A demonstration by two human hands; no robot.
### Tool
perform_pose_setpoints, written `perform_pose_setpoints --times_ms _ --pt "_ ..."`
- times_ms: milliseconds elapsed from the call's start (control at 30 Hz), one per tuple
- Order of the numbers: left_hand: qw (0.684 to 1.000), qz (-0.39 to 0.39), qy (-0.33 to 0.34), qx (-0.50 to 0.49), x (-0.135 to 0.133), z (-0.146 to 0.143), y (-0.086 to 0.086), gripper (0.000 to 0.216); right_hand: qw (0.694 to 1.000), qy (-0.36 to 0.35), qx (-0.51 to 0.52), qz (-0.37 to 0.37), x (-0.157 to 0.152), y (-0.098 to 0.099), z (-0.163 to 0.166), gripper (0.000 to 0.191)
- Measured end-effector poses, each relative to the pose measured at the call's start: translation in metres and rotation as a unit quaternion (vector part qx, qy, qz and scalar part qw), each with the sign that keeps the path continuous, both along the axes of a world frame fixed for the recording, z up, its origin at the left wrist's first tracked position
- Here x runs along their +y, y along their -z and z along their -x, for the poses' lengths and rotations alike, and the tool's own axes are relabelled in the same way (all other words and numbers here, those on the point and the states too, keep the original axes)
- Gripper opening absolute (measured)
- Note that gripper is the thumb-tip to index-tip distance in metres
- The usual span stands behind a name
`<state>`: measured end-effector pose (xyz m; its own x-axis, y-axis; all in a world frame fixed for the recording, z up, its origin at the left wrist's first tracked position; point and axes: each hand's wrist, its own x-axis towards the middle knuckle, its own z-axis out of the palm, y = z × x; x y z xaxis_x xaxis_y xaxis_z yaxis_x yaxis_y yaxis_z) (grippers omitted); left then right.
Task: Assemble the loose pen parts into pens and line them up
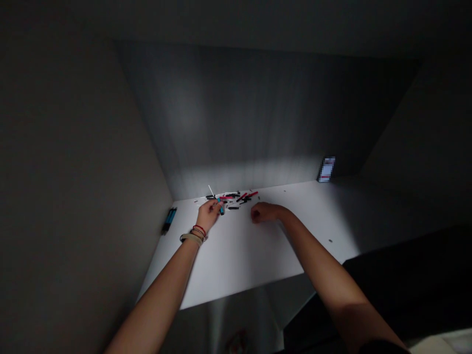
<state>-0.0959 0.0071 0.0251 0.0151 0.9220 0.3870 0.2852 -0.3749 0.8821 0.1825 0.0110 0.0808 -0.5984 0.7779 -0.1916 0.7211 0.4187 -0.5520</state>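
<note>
Pinched in the fingers of my left hand (207,215) is a blue and black pen part (221,208). A thin white stick (211,190) rises just beyond that hand; I cannot tell whether it is joined to the part. My right hand (264,212) is closed over the white table, its fingers curled together, and whatever they hold is hidden. Black and red pen parts (241,197) lie scattered beyond and between both hands. One short black piece (233,208) sits closest to me in that pile.
Blue and black pens (168,220) lie together at the left edge of the white table (236,260). A device with a lit, blurred screen (326,169) leans at the back right. A small dark piece (330,241) lies on the right. Grey panels enclose the back and left.
</note>
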Motion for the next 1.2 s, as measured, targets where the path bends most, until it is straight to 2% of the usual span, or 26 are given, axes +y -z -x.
perform_pose_setpoints --times_ms 100,200,300,400,567,700,1100,1200 --pt "1.0 -0.003 0.006 0.003 0.0 -0.001 0.001 0.038 0.991 0.068 0.119 0.009 0.006 0.011 0.013 0.01" --pt "1.0 -0.009 0.016 0.014 0.001 -0.002 0.002 0.036 0.965 0.111 0.236 -0.007 0.011 0.021 0.03 0.015" --pt "0.998 -0.026 0.027 0.045 0.001 -0.004 0.002 0.036 0.935 0.123 0.331 -0.026 0.015 0.029 0.046 0.025" --pt "0.997 -0.037 0.033 0.058 0.0 -0.007 0.001 0.036 0.913 0.117 0.382 -0.076 0.016 0.032 0.055 0.03" --pt "0.995 -0.045 0.058 0.073 -0.003 -0.011 -0.002 0.033 0.913 0.097 0.332 -0.214 0.011 0.027 0.065 0.022" --pt "0.993 -0.049 0.067 0.083 -0.004 -0.012 -0.003 0.033 0.916 0.071 0.284 -0.276 0.003 0.02 0.073 0.018" --pt "0.992 -0.06 0.068 0.087 -0.005 -0.011 -0.002 0.03 0.923 0.001 0.278 -0.267 0.004 0.026 0.079 0.02" --pt "0.993 -0.052 0.066 0.079 -0.004 -0.011 0.001 0.033 0.903 0.043 0.334 -0.267 0.012 0.023 0.066 0.029"
